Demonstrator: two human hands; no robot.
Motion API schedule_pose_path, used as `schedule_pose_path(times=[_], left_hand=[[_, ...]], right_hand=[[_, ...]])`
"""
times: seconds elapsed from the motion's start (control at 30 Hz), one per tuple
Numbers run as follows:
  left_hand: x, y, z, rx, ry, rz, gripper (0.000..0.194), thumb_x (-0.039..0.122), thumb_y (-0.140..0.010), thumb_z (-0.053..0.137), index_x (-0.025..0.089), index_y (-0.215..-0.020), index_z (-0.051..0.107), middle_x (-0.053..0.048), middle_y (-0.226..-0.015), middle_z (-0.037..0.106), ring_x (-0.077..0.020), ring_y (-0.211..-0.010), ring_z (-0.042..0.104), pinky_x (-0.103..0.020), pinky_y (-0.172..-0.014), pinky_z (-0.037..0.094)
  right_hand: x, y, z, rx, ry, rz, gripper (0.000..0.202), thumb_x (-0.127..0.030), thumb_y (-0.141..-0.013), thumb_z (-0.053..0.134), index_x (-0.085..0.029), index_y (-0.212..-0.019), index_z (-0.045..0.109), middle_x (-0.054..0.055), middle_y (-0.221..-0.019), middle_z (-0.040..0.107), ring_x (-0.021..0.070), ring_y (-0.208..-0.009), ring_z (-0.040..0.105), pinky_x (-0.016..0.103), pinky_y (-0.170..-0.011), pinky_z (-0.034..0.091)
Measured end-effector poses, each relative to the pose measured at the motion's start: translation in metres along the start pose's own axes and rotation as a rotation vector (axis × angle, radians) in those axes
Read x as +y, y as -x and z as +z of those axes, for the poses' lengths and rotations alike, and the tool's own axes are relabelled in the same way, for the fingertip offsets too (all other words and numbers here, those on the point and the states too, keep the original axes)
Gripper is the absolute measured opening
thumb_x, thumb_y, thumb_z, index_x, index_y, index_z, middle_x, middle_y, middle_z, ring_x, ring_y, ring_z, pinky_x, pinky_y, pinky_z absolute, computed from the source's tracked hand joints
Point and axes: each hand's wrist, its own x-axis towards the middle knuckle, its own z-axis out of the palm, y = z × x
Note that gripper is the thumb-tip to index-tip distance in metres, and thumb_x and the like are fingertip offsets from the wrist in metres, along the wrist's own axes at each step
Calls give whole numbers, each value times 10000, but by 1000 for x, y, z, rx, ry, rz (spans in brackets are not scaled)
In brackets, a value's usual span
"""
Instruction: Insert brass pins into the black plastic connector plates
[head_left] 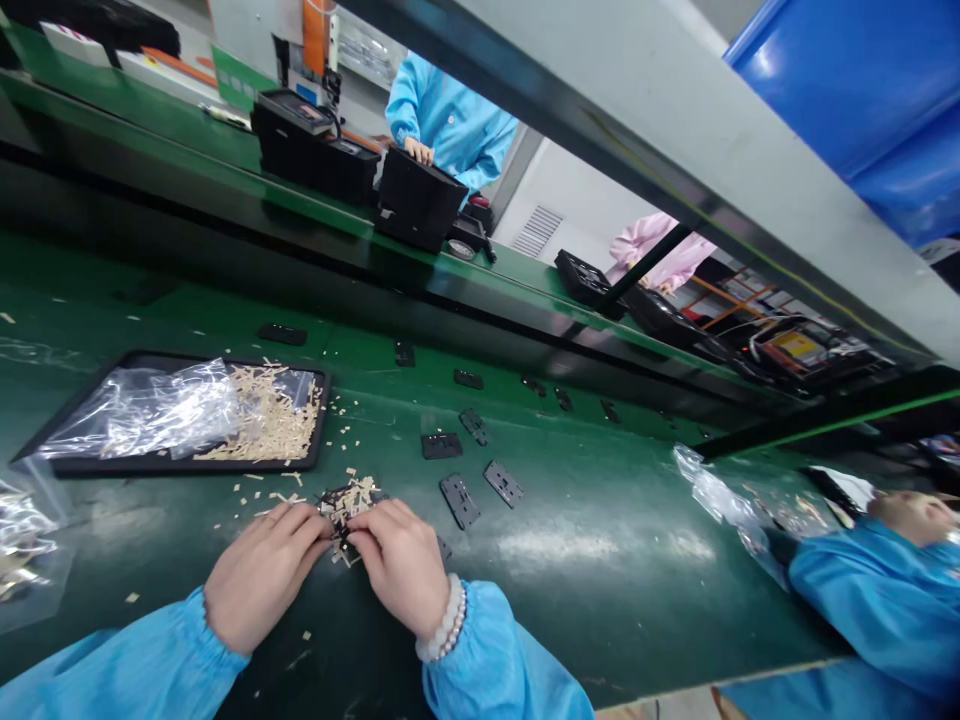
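Note:
My left hand and my right hand meet over a small heap of beige pieces mixed with something dark on the green table. The fingers of both hands are bent together at the heap; whatever they grip is too small and hidden to name. Just beyond and to the right lie black plastic plates, one of them partly behind my right hand. A black tray at the left holds clear plastic bags and many loose beige pieces.
Several more black plates are scattered toward the back. A clear bag of metallic parts lies at the far left. A blue-sleeved person sits at the right near plastic bags. A raised shelf crosses behind the table.

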Motion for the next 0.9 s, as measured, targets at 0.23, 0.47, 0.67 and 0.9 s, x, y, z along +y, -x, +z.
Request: schedule_pose_path(times=[0.23,0.47,0.67,0.9], left_hand=[[-1,1,-7,22,20,-80,552,528,-993,290,274,-791,735,-29,-785,783,-239,-726,717,-357,-644,508],[-9,-2,-12,-12,139,-168,499,547,-960,359,300,-804,764,14,-824,811,-193,-718,758,-273,-648,577],[-4,-6,-13,29,173,-201,421,411,-924,380,280,-1000,773,-47,-1029,796,-243,-905,747,-351,-808,586],[22,-12,-29,107,531,-456,419,639,-807,589,256,-829,758,-10,-742,779,-184,-606,721,-235,-562,580]], right_hand=[[-9,-11,11,-52,-55,15,39,-253,-918,673,-231,-909,703,20,-917,742,191,-907,668,264,-809,510],[-8,-16,6,43,-265,147,150,-142,-866,621,-218,-768,705,-3,-746,699,156,-741,652,234,-715,496],[-4,-18,2,154,-511,277,172,-176,-830,591,-181,-667,644,-43,-595,574,103,-532,524,193,-522,429],[-25,-16,-7,245,-713,325,147,-196,-807,584,-185,-662,606,-34,-610,568,112,-543,505,217,-531,440]])
